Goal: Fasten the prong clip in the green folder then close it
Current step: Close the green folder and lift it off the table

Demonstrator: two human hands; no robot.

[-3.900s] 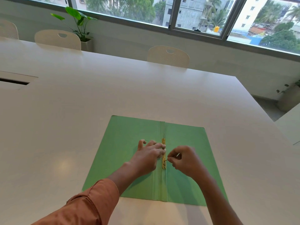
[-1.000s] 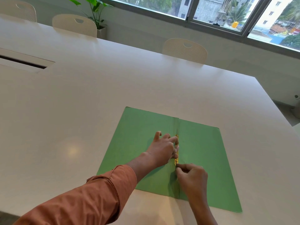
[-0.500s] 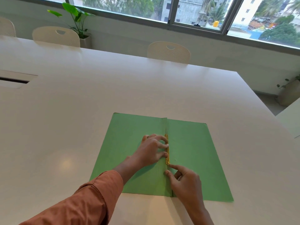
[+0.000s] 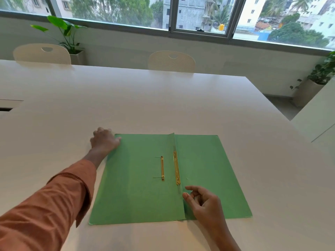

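- Green folder [image 4: 137, 187] is lying open and flat on the white table [image 4: 163, 105], near the table's front edge, its two covers spreading left and right of the centre fold.
- Along that fold a gold prong clip [image 4: 176, 168] is lying lengthwise, pressed flat against the spine strip.
- Just left of it, on the left cover, a shorter gold bar [image 4: 162, 168] is lying parallel to the clip, with two thin prongs sticking out to the left from its ends.
- Left hand [image 4: 104, 141] is reaching out with its fingers spread, resting on the table and touching the far left corner of the left cover; it is gripping nothing that can be seen.
- An orange-brown sleeve [image 4: 54, 200] is covering the left forearm up to the wrist.
- Right hand [image 4: 203, 201] is resting on the right cover just beside the fold, below the near end of the clip, fingers loosely curled and holding nothing.
- The two hands are sitting well apart, one at the far left corner, one near the fold's front end.
- Two pale chairs [image 4: 172, 61] are standing at the table's far side, beneath a wide window [image 4: 199, 13].
- A potted plant [image 4: 70, 38] is standing by the left chair, and another [image 4: 315, 82] is standing on the floor at the right.
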